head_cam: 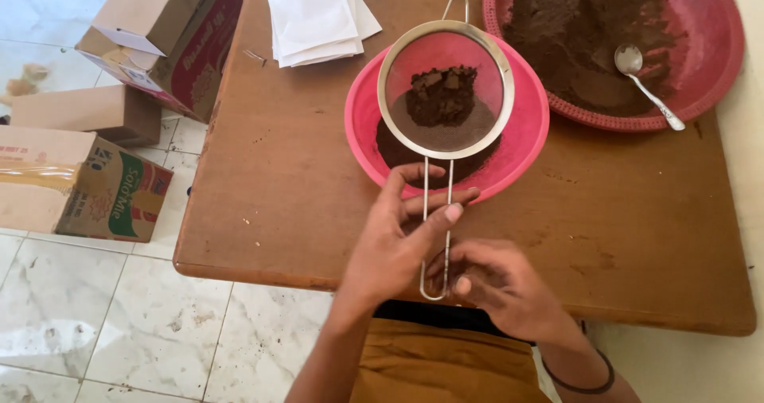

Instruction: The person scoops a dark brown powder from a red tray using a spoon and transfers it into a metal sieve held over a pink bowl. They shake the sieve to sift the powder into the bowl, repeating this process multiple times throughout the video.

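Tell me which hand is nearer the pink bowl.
Left. The left hand has fingertips at the pink bowl rim; the right hand sits nearer the table edge, at the sieve handle end.

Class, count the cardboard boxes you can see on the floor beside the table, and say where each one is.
3. One tilted cardboard box by the table's far corner, a plain one below it, and a printed one nearest the camera. More may lie out of frame.
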